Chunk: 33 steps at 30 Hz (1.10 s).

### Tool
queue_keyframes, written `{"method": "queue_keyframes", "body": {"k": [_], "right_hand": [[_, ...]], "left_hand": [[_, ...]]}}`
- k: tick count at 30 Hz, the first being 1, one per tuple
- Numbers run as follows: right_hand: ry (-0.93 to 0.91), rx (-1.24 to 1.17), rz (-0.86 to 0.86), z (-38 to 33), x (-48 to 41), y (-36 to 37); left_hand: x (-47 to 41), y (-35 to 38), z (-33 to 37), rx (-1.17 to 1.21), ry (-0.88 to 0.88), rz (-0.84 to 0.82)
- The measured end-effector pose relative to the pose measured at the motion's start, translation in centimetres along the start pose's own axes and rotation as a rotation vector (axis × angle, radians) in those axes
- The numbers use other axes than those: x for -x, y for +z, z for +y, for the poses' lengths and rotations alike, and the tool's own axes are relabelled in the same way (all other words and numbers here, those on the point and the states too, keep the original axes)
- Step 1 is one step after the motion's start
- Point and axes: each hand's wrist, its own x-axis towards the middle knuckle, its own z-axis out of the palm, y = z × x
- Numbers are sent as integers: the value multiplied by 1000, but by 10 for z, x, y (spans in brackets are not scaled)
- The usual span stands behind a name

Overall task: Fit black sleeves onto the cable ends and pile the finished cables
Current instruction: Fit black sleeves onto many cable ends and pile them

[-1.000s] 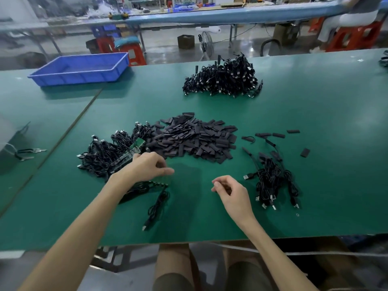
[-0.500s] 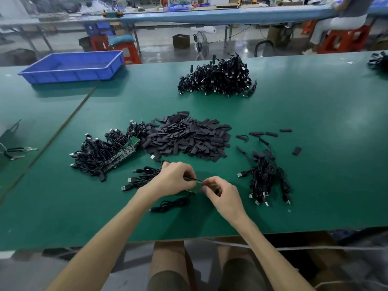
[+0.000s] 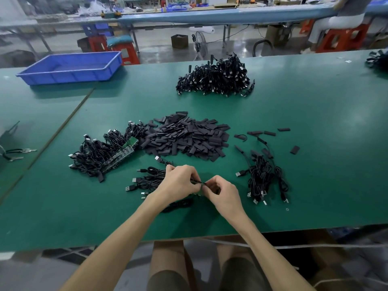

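My left hand (image 3: 178,183) pinches a thin black cable (image 3: 196,181) near its end. My right hand (image 3: 220,193) meets it fingertip to fingertip and pinches something small at the cable's tip, hidden by the fingers. The rest of that cable lies coiled under my left wrist. A heap of flat black sleeves (image 3: 186,137) sits just beyond my hands. Left of it lies a tangle of cables with green circuit boards (image 3: 100,154). A small bundle of cables (image 3: 262,177) lies to the right, and a large pile of cables (image 3: 216,78) farther back.
A few loose cables (image 3: 147,179) lie left of my hands. Stray sleeves (image 3: 270,133) are scattered right of the heap. A blue tray (image 3: 69,68) stands at the back left on the green table (image 3: 315,122). Pliers (image 3: 19,153) lie at the left edge.
My left hand came from the left cable tangle to the middle with a cable. Both hands have joined at the cable's end and stay there.
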Motion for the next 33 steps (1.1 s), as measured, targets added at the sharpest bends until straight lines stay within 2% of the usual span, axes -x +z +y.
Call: {"method": "queue_keyframes", "body": {"k": [6, 14, 19, 23, 25, 28, 30, 33], "right_hand": [[29, 3, 1, -4, 3, -2], [33, -60, 64, -8, 4, -2], [94, -319, 177, -3, 2, -6], [79, -606, 218, -2, 1, -8], [74, -620, 225, -2, 1, -8], [91, -593, 246, -1, 1, -8], [96, -573, 237, -1, 1, -8], [91, -521, 200, -2, 2, -9]], "left_hand": [[4, 6, 7, -32, -17, 84], [5, 11, 14, -202, -64, 203], [7, 1, -12, -303, -97, 276], [9, -11, -45, -416, -214, 265], [10, -14, -58, -452, -250, 240], [6, -11, -60, -524, -190, 274], [-3, -9, -50, -481, -119, 300], [-27, -10, -28, -272, -64, 342]]}}
